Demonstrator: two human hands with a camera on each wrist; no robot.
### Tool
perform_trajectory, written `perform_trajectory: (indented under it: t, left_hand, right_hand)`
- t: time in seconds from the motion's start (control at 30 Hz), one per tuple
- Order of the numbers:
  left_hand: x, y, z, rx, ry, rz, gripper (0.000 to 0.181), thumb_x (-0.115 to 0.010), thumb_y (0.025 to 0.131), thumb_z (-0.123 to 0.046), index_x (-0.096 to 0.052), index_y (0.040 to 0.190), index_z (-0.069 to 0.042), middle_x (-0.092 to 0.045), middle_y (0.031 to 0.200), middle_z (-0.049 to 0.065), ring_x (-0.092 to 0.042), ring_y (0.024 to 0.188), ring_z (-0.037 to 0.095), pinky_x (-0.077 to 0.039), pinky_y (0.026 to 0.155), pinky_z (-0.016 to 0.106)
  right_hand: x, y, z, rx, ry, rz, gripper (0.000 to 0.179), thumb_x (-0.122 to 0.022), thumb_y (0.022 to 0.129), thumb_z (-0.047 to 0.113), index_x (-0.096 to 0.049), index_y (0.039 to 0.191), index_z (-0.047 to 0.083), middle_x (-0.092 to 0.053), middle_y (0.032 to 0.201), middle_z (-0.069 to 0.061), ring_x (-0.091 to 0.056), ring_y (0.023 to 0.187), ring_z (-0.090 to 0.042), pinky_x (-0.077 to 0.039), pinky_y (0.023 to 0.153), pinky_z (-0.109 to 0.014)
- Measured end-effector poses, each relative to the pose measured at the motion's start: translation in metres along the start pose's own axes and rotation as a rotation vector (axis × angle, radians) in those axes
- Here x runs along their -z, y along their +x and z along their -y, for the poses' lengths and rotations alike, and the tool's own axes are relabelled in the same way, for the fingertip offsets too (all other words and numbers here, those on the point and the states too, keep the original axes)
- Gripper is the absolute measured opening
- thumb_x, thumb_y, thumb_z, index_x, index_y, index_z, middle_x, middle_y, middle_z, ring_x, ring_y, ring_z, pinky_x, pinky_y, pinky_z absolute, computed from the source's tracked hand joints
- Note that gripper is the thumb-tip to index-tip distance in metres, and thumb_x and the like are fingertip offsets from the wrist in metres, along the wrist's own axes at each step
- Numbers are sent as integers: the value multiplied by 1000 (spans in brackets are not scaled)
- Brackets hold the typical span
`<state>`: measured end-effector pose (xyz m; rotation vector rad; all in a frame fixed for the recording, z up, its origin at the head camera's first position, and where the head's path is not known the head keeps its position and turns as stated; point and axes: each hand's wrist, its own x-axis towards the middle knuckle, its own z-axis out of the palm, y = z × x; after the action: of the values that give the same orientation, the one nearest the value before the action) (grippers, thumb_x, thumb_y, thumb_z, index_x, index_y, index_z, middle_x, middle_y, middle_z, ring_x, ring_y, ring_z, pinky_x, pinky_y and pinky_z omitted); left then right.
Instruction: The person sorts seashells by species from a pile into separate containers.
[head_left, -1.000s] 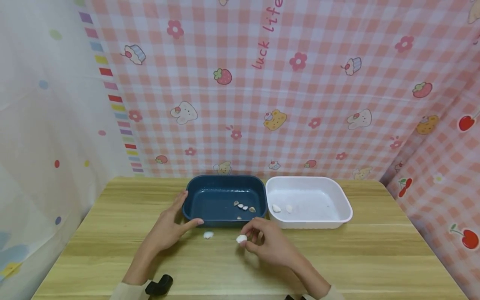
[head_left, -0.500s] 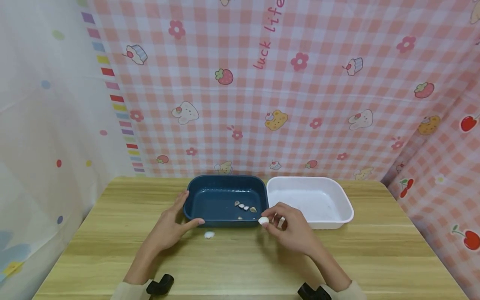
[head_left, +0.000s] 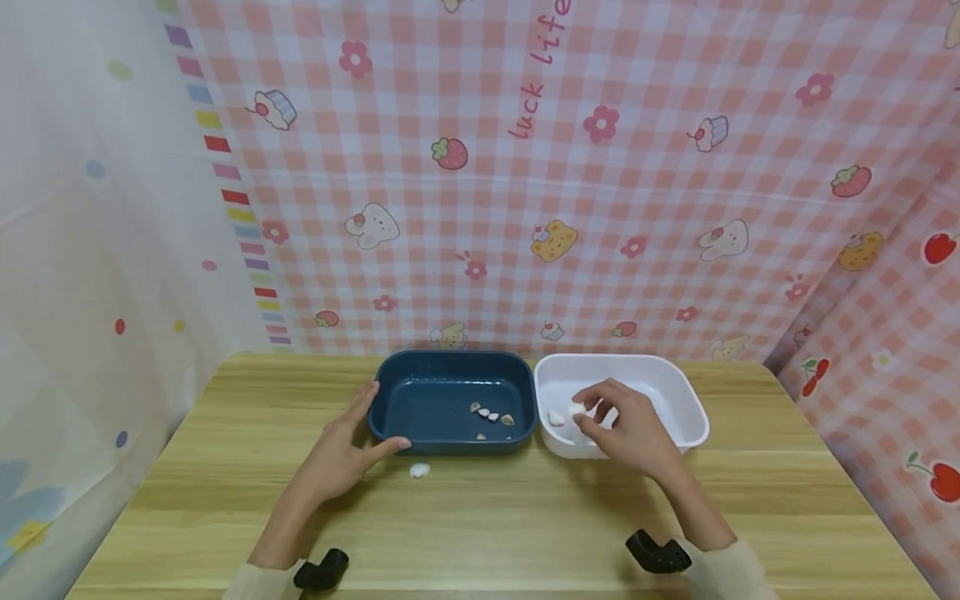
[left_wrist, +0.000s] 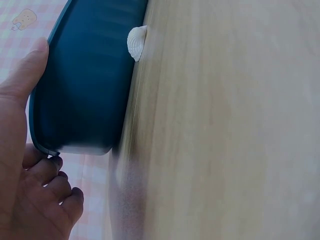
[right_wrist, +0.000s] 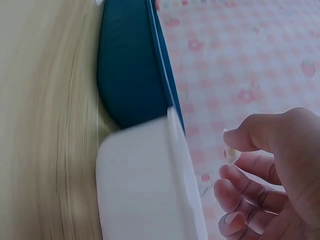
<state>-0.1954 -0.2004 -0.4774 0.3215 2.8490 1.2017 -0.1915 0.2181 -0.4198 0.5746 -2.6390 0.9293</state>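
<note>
My right hand (head_left: pixel 633 429) is over the white tray (head_left: pixel 678 400), pinching a small white seashell (right_wrist: pixel 231 155) between thumb and fingertip. Below and left of it, another white seashell (head_left: pixel 556 418) lies in that tray. At the left end of the dark blue tray (head_left: pixel 420 412), my left hand (head_left: pixel 337 454) grips the corner, thumb at the front rim and fingers around the side. Several small seashells (head_left: pixel 492 417), some brownish, lie toward the right inside the blue tray. One ribbed white seashell (left_wrist: pixel 136 44) sits on the table just before the blue tray's front wall.
Both trays stand side by side near the back of the wood-grain table (head_left: pixel 480 533). Behind them hangs a pink checked cloth (head_left: pixel 480 208). More cloth closes off the left and right sides. A black band piece (head_left: pixel 658 552) is on the right wrist.
My right hand has carried the pinched seashell rightward and away from me, from before the blue tray to over the white tray. The left hand stays on the blue tray.
</note>
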Motion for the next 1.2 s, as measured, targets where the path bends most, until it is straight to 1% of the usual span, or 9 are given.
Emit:
perform_trajectory:
  t: [0.1,0.27,0.47,0.6,0.77,0.9,1.0,1.1,1.2]
  left_hand:
    - [-1,0,1,-2,5,-2,110,-71,87,-65,-8,167,-22,-8,174,9,-12,159,41,-24,122,67]
    - [-1,1,1,-6,2,0,109,-71,88,-63,-9,167,-22,-8,174,9,-12,159,40,-24,122,67]
    - [-1,1,1,-6,6,0,110,-71,87,-65,-9,167,-21,-8,174,9,-12,159,41,-25,122,68]
    - [0,1,0,-7,4,-1,110,-71,87,-65,-10,167,-21,-9,174,10,-12,159,41,-24,122,67]
    - [0,1,-1,-10,0,-2,110,-72,87,-64,-10,167,-20,-9,174,10,-12,159,40,-24,122,67]
    - [0,0,-1,-8,-1,-2,110,-72,88,-62,-9,167,-20,-9,174,10,-12,159,40,-24,122,68]
    - [0,0,-2,-8,-3,-1,110,-72,87,-63,-9,167,-20,-9,174,10,-12,159,41,-24,122,68]
    - [0,0,-1,-9,-5,-1,111,-71,86,-65,-10,167,-20,-9,174,10,-12,159,41,-24,122,68]
    - [0,0,-2,-9,-7,-2,111,-71,86,-66,-10,167,-20,-9,174,9,-12,159,40,-24,122,68]
  right_hand:
    - [4,1,-10,-26,-20,6,17,-79,88,11,-75,104,10,-72,93,-1,-65,75,-12,-50,62,-22]
    - [8,3,-25,-77,-40,10,17,-79,88,12,-75,104,8,-73,93,-4,-66,76,-14,-54,68,-29]
    - [10,5,-41,-156,-71,36,17,-77,90,15,-74,104,6,-72,92,-6,-64,78,-14,-50,68,-25]
    - [12,6,-49,-191,-80,48,18,-77,90,16,-74,104,5,-71,90,-6,-63,77,-15,-49,67,-24]
    - [13,5,-52,-207,-80,64,19,-77,91,17,-74,103,3,-71,88,-6,-62,76,-14,-48,65,-23]
    - [13,4,-53,-225,-96,82,24,-77,91,20,-74,105,1,-72,90,-7,-63,78,-15,-49,67,-26]
    - [13,3,-54,-238,-101,82,28,-77,92,22,-73,108,0,-73,95,-11,-65,83,-20,-52,72,-31]
    - [14,1,-53,-243,-95,71,31,-75,93,24,-72,112,0,-74,103,-14,-69,92,-27,-55,79,-38]
    - [15,0,-49,-227,-87,51,33,-75,94,25,-71,115,0,-74,109,-15,-69,99,-32,-56,81,-41]
